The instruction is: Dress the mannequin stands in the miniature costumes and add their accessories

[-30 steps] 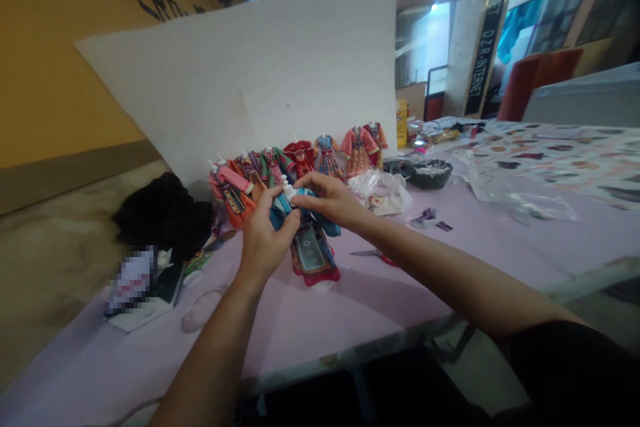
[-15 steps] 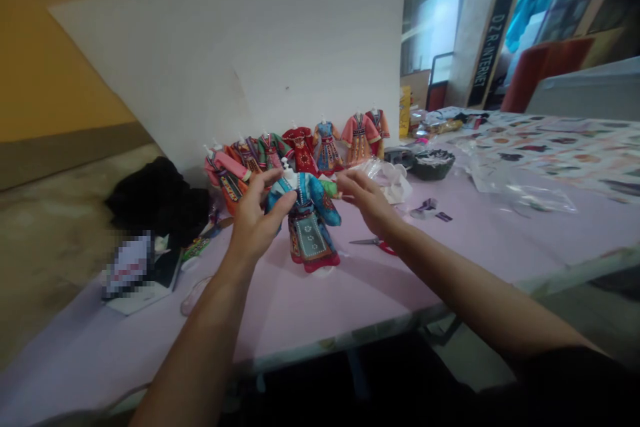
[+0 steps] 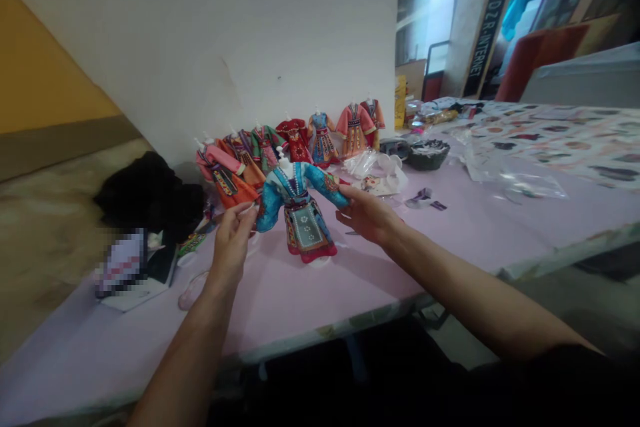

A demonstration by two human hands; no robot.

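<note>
A small headless doll form in a blue robe stands upright on the pink-covered table in front of me. Its grey front panel has white flower marks, and the hem is dark red. My left hand pinches the end of the sleeve on the left, drawing it outward. At the other side, my right hand grips the cuff of the opposite sleeve between thumb and fingers. Both sleeves are spread out sideways. The right hand mostly covers a pair of scissors lying behind it.
Several dressed doll forms line up at the back, before a white board. A dark bowl, clear plastic bags and purple scraps lie to the right. Black cloth and a notebook are at the left.
My left hand has moved from the doll's shoulder down and left to the sleeve end. The right hand has lowered along the other sleeve. Both sleeves now stretch outward.
</note>
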